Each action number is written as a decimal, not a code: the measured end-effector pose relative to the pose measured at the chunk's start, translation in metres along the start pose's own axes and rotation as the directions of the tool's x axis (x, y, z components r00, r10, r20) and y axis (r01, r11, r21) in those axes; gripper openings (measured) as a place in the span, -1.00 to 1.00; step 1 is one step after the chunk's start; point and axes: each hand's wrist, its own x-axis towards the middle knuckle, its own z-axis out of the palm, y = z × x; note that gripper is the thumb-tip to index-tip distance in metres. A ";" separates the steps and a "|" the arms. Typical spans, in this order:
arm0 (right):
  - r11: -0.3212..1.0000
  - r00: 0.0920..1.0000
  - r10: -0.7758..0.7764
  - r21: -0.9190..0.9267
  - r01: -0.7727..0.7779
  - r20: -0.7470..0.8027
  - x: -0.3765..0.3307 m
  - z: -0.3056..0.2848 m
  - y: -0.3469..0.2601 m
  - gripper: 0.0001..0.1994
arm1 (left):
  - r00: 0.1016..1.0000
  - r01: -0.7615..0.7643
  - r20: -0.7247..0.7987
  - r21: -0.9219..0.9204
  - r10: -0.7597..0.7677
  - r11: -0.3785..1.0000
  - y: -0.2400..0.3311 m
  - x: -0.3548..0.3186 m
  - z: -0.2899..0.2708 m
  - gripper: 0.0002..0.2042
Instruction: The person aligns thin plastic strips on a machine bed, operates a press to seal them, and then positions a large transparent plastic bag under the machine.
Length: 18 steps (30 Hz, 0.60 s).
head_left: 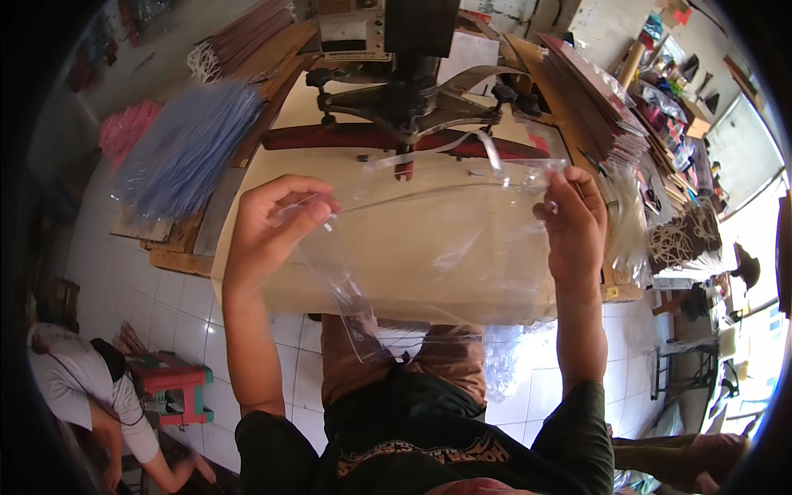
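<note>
A clear plastic bag or pouch (445,247) is spread between my hands above the work table (264,285). My left hand (268,231) pinches its upper left corner between thumb and fingers. On the other side my right hand (575,219) grips the upper right corner. The lower part of the plastic hangs past the table's near edge, over my legs. A whitish strip (492,153) curves up at its upper edge, close to the machine. Just beyond the plastic is a machine head with dark metal arms (363,103) and a long dark-red bar (330,139).
Bluish plastic sheets (194,136) are stacked at the left, beside a pink pile (128,128). Brown panels (594,91) and bundled white cords (631,219) lie at the right. A person (87,388) bends at lower left near a red and green stool (177,388).
</note>
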 end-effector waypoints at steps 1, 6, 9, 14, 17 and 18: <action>1.000 1.000 0.007 0.009 -0.007 -0.016 0.000 -0.003 0.001 -0.83 | 1.000 -0.014 0.003 -0.026 0.014 1.000 -0.002 0.002 0.001 -0.76; 0.997 0.999 0.051 0.052 -0.052 0.015 0.004 -0.020 0.013 -0.89 | 0.999 -0.044 -0.011 -0.091 0.043 0.995 -0.010 0.007 0.009 -0.72; 0.993 0.997 0.073 0.091 -0.076 0.034 0.010 -0.025 0.018 -0.88 | 0.998 -0.049 -0.051 -0.130 0.042 0.990 -0.024 0.008 0.013 -0.72; 0.996 0.996 0.075 0.040 -0.077 0.041 0.012 -0.027 0.020 -0.85 | 0.994 -0.020 -0.109 -0.122 0.006 0.992 -0.035 0.009 0.016 -0.74; 0.993 0.992 -0.029 -0.112 0.043 0.125 0.014 -0.033 0.020 -0.84 | 0.990 -0.026 -0.138 -0.067 0.016 0.997 -0.037 0.007 0.018 -0.75; 0.988 0.987 -0.045 -0.137 0.066 0.151 0.015 -0.037 0.018 -0.83 | 0.988 -0.040 -0.151 -0.063 0.030 0.997 -0.036 0.007 0.019 -0.75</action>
